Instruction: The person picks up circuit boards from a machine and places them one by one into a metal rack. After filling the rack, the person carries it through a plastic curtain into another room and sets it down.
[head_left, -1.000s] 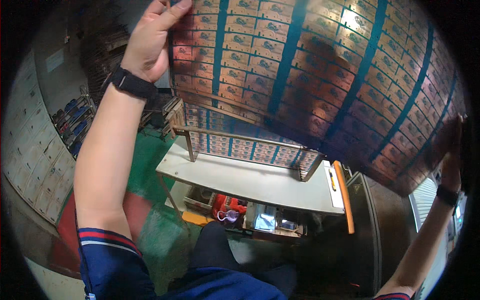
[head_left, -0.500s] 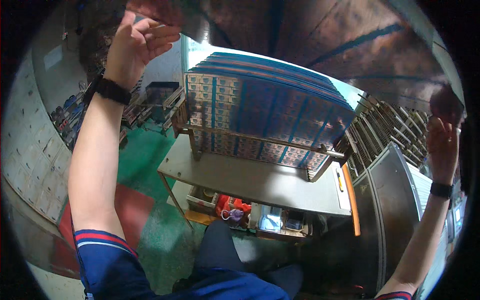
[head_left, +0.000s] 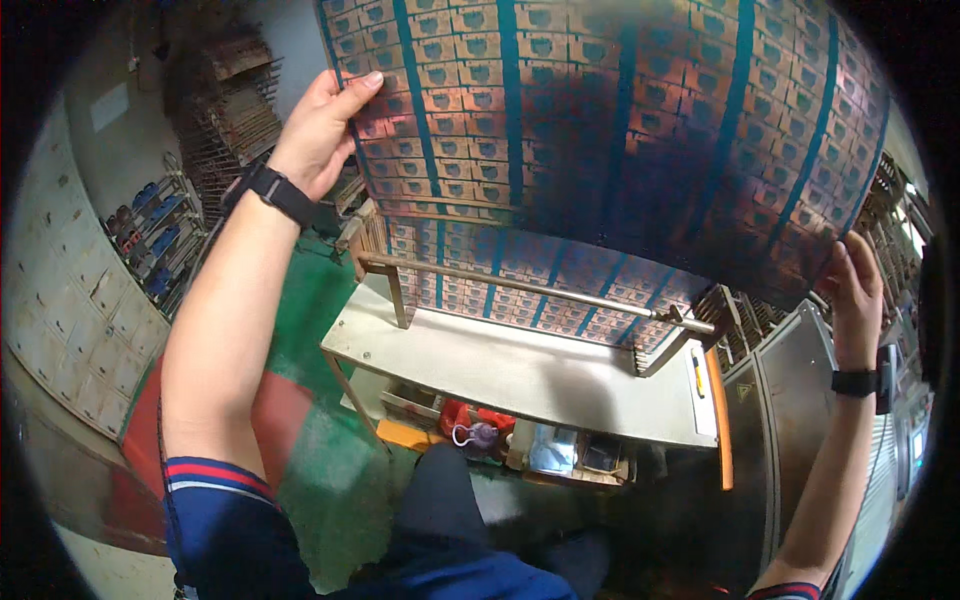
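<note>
1. Head view: the large, thin, copper-coloured rectangular panel with dark teal stripes [head_left: 570,130] fills the upper middle and upper right of the frame, its top edge running out of the picture
2. Your bare left hand [head_left: 320,140], upper left, pinches the panel's left edge, thumb laid on the face turned toward you; the fingers behind it are partly hidden
3. Your bare right hand [head_left: 855,290], at the right of the frame, closes on the lower part of the panel's right edge, near the bottom corner; you cannot tell exactly where its thumb presses
4. So the panel spans the space between your two grips, the left one higher in the frame than the right, and its lower edge slopes down to the right
5. Judging by its look, expect a stiff sheet, light for its area but awkward in its breadth, perhaps flexing slightly in the middle
6. Its glossy face is probably slippery and easily marked, and its corners could chip or bend, so hold it by opposite side edges, off the pattern
7. Below it, mid-frame, similar copper-and-teal panels [head_left: 470,250] stand behind a brownish metal rail [head_left: 530,288] over a white tabletop [head_left: 480,352]; you cannot tell whether yours touches them
</note>
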